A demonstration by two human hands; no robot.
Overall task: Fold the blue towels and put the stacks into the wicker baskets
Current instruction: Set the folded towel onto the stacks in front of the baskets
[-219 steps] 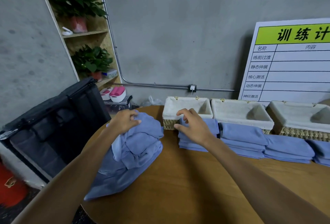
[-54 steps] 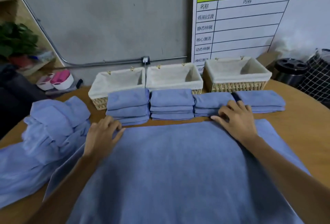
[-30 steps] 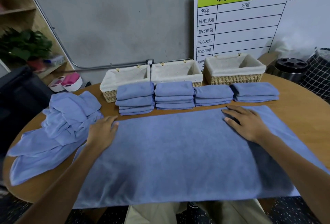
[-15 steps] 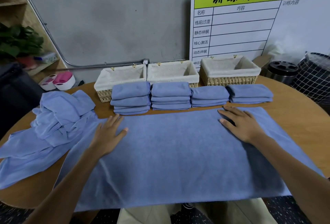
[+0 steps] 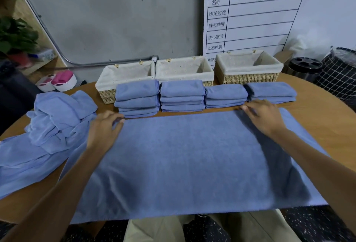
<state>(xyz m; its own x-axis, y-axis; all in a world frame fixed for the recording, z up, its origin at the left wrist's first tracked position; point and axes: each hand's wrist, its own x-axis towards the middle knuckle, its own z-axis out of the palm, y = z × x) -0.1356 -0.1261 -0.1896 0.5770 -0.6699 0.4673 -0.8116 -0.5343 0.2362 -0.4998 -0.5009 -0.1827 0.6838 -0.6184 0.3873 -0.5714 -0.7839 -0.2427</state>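
At the far left we see a loose pile of unfolded blue towels [image 5: 54, 126] slumped on the round wooden bench [image 5: 327, 118], part of it trailing toward the near left edge. Just right of the pile, our left hand [image 5: 104, 130] rests on the far left edge of the spread towel [image 5: 192, 160], its fingers [image 5: 117, 120] curled at that edge; whether they pinch the cloth or only press on it we cannot tell.

The spread towel lies flat across the middle of the bench, its near edge hanging over the bench rim above our lap.

Beyond it, four stacks of folded towels sit in a row: the first stack [image 5: 137, 99], the second stack [image 5: 182, 95], the third stack [image 5: 225, 96] and the lowest, fourth stack [image 5: 271, 91]. Each touches or lies just beside its neighbour.

Behind the row stand three lined wicker baskets: the left basket [image 5: 107, 85], the middle basket [image 5: 185, 68] and the right basket [image 5: 248, 68].

Our right hand [image 5: 264, 118] lies on the far right edge of the spread towel, just near of the third and fourth stacks, fingers bent down onto the cloth; a firm pinch is not plain to see.
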